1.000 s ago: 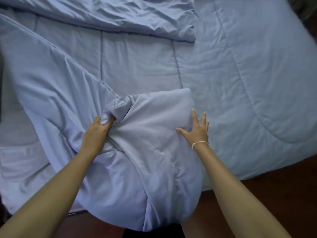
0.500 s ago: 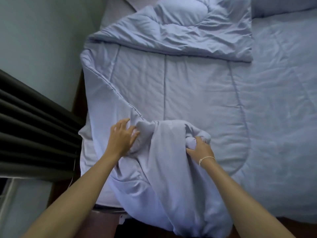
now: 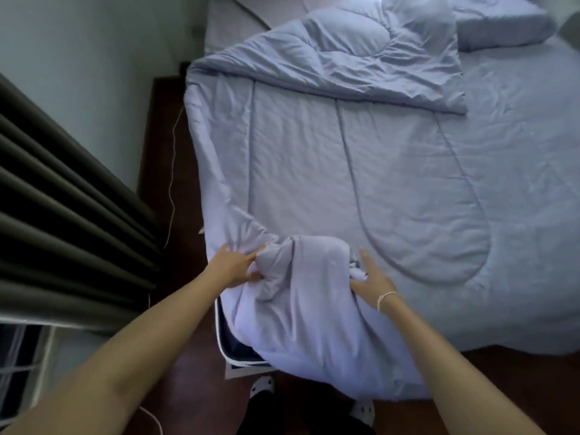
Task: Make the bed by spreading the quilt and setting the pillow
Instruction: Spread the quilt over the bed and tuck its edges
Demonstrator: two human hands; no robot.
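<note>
A pale blue quilt [image 3: 361, 171] covers the bed, with its far end folded back in a crumpled band [image 3: 345, 64]. Its near corner is bunched into a thick roll [image 3: 301, 277] hanging over the foot of the bed. My left hand [image 3: 233, 266] grips the left side of that roll. My right hand [image 3: 372, 279] holds the right side, thumb under the fabric and fingers stretched along it. A matching pillow [image 3: 499, 23] lies at the top right of the bed.
Dark pleated curtains [image 3: 62, 221] hang on the left beside a pale wall. A thin white cable [image 3: 172, 171] runs down the dark wooden floor strip by the bed. My feet in white sandals [image 3: 262, 386] stand at the foot of the bed.
The view has pulled back and tilted up, bringing the pillow into sight. Both hands slid the bunched corner left toward the bed's edge, and my right hand's fingers have stretched out along it.
</note>
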